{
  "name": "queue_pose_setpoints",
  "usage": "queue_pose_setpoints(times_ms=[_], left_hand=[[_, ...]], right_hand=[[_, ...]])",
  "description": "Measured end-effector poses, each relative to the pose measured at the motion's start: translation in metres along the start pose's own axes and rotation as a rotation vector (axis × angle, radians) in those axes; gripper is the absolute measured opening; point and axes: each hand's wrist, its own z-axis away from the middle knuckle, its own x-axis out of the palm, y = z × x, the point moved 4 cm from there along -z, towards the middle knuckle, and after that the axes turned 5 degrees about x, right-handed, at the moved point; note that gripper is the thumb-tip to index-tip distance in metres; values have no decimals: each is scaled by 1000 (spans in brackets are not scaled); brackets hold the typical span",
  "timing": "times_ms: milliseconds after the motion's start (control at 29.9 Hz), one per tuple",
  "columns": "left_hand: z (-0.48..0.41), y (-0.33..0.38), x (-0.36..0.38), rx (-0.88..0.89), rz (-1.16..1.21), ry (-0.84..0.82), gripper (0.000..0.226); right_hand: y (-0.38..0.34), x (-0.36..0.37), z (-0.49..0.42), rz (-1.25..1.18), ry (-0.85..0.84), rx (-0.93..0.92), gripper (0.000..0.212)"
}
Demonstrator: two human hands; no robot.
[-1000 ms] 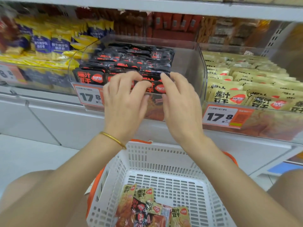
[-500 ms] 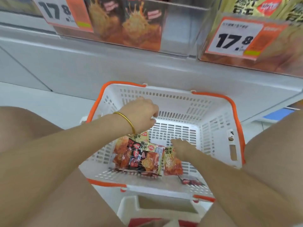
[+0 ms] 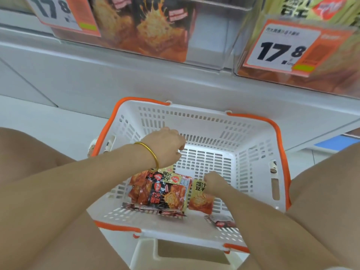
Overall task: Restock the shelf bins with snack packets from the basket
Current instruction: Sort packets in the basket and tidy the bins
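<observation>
A white basket (image 3: 196, 117) with orange handles sits below me, holding several snack packets. A black packet (image 3: 165, 194) lies on top of the pile at the near left. My right hand (image 3: 215, 182) reaches down inside the basket and pinches the top of a yellow packet (image 3: 200, 201), which stands tilted. My left hand (image 3: 167, 148), with a gold bangle on the wrist, hovers over the basket's left side with loosely curled fingers and holds nothing. Two small dark packets (image 3: 222, 222) lie flat at the basket's near edge.
Clear shelf bins (image 3: 210, 45) hang just above the basket's far side, with a price tag reading 17.8 (image 3: 280, 49) on the right bin. A white stool (image 3: 191, 252) carries the basket. My knees flank it on both sides.
Both hands have left the black-packet bin on the shelf and come down into the basket; my view tilted down with them. In the last half second the hands barely moved.
</observation>
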Motion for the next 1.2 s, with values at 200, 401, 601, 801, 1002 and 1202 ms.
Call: queue_pose_setpoints(times_ms=[200,401,601,801,1002,1202], left_hand=[[-14,10,2,-9,113,-47,49],[-22,52,-75,71,367,227,12],[-14,108,-182,255,433,511,14],[0,156,-264,417,286,903,16],[-14,165,-270,449,288,1036,15],[-33,161,-256,364,306,966,15]], right_hand=[[-21,-115,75,40,33,-190,27],[28,-227,192,-281,514,-185,16],[91,-277,274,-709,1022,-289,25],[127,-319,330,-714,1470,-313,24],[141,-330,330,-684,1546,-311,19],[144,-330,312,-601,1456,-252,25]])
